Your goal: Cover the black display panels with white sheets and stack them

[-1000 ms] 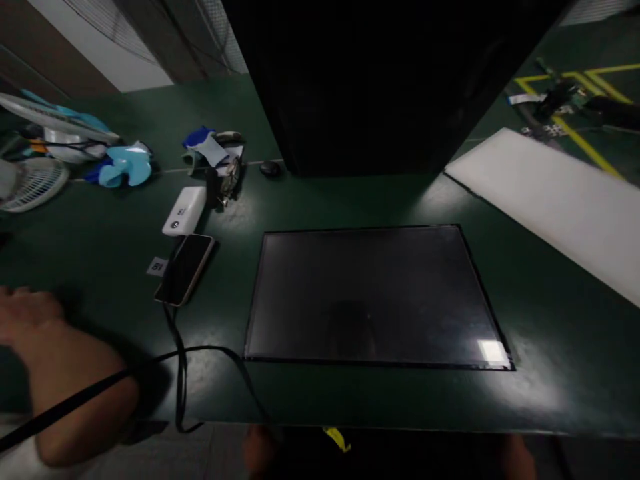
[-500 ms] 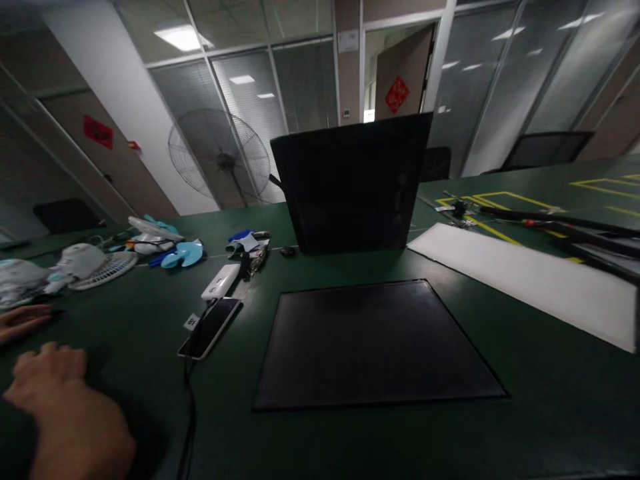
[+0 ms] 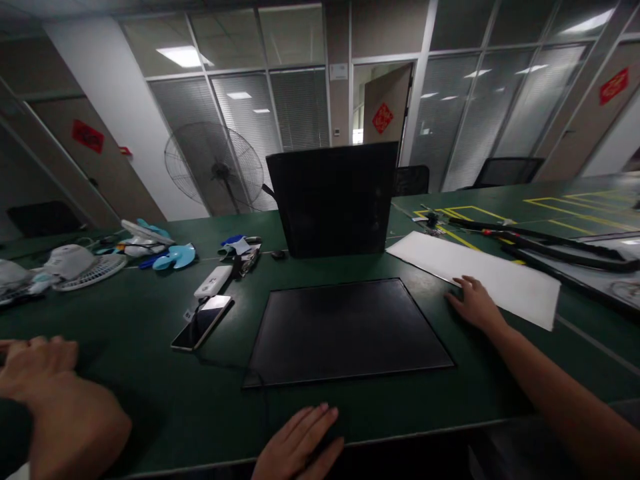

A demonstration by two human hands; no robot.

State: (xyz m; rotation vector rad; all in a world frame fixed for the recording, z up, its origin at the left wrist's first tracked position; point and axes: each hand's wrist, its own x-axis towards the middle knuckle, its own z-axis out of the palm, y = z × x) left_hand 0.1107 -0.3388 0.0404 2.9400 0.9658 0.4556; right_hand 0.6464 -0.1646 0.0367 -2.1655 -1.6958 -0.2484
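Note:
My left hand (image 3: 299, 445) rests at the table's near edge, fingers stretched out and holding nothing. Just beyond it lies a flat black rectangular panel (image 3: 350, 333), apart from the hand; it looks like a bare display screen. My right hand (image 3: 475, 305) reaches out to the right with fingers spread. Its fingertips are over the near edge of a long white sheet (image 3: 480, 270); whether they press on it I cannot tell. A dark cord runs across the table to the panel's lower left corner.
A large black screen (image 3: 337, 200) stands behind the panel. Left of it are a phone (image 3: 203, 323), a white power bank (image 3: 213, 281) and fan parts (image 3: 175, 257). Black strips (image 3: 540, 240) lie at right. A co-worker's hand (image 3: 40, 363) is at far left.
Both my hands have come into view, the left at the near edge and the right by the white sheet. The view has shifted slightly to the right. The co-worker's hand has moved left.

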